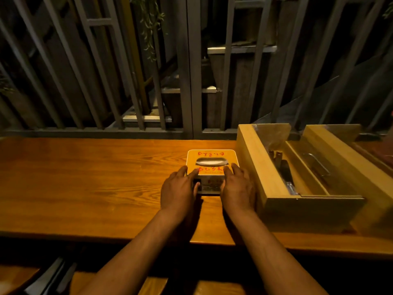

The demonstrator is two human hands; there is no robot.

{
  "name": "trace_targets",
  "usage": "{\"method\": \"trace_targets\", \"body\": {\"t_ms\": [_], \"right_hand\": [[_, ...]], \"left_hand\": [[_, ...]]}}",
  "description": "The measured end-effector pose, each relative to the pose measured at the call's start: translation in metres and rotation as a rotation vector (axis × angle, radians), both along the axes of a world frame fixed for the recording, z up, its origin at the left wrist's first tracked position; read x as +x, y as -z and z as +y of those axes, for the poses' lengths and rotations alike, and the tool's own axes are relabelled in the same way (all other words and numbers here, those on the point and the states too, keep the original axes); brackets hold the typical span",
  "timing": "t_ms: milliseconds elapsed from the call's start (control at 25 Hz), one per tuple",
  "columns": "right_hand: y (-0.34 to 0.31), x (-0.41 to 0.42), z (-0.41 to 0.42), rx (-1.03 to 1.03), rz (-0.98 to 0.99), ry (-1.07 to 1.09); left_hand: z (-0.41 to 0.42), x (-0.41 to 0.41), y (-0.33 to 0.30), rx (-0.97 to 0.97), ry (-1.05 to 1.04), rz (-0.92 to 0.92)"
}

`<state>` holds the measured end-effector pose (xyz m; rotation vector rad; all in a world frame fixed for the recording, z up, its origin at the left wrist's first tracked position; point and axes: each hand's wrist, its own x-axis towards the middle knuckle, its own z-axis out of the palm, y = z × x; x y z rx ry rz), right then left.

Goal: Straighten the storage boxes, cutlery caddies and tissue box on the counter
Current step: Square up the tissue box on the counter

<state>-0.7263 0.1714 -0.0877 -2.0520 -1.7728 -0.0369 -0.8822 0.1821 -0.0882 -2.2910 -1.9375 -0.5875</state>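
A yellow tissue box (211,155) with red lettering and an oval slot stands on the wooden counter (89,179), just left of a wooden cutlery caddy (261,167). My left hand (178,191) grips the box's near left corner, thumb on its front face. My right hand (237,188) holds the near right corner, squeezed between the box and the caddy wall. The caddy has divided compartments with dark-handled utensils (286,171) and a metal piece (316,165) inside.
A second wooden box (340,150) adjoins the caddy at the far right. Grey metal railing bars (189,81) rise right behind the counter's back edge. Wooden seats (153,284) sit below the near edge.
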Motion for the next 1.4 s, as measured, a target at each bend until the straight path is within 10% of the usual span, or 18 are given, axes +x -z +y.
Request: {"method": "trace_targets", "body": {"t_ms": [800, 1080, 1400], "right_hand": [[-0.017, 0.012, 0.191, -0.328, -0.188, 0.007], [-0.041, 0.016, 0.184, -0.389, -0.237, -0.042], [-0.11, 0.039, 0.076, -0.047, -0.183, -0.113]], "left_hand": [[0.204, 0.025, 0.012, -0.134, 0.001, 0.043], [0.2, 0.018, -0.02, -0.16, 0.084, 0.231], [0.093, 0.036, -0.072, 0.051, 0.22, -0.04]]}}
